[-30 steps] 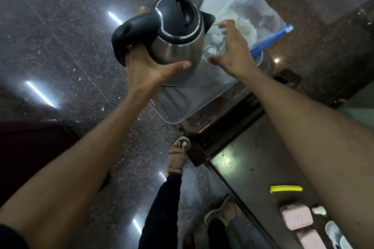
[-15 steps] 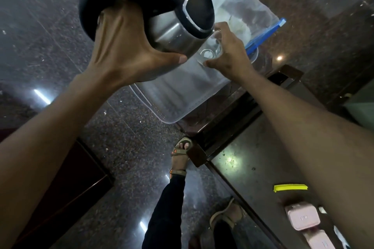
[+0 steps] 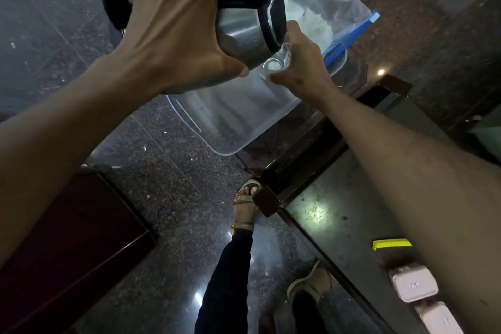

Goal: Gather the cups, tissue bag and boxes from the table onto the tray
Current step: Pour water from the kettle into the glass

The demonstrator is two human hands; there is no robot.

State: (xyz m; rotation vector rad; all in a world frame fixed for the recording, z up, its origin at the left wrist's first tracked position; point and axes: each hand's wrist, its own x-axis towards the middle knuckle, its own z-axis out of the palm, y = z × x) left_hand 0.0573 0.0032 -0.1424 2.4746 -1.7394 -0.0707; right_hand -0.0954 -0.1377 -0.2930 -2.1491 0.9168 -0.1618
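Both arms reach fwd & up over the floor. Left hand point(image 3: 173, 35) is raised, wrist bent, fingers & thumb wrapped round a steel kettle point(image 3: 244, 35) w/ black lid, which is tipped over toward the right hand. Right hand point(image 3: 301, 65) is stretched out just beside the kettle's lid end, fingers curled round a clear glass cup point(image 3: 276, 62), holding it right under the kettle. Below both hands sits the clear plastic tray point(image 3: 238, 116) on a dark side table point(image 3: 320, 127); tissue bag point(image 3: 325, 0) w/ blue zip lies in the tray beyond the right hand. Two pink boxes point(image 3: 413, 282) & a yellow strip point(image 3: 391, 243) sit on the worktop point(image 3: 339, 225) back near the right elbow, well apart from the tray.
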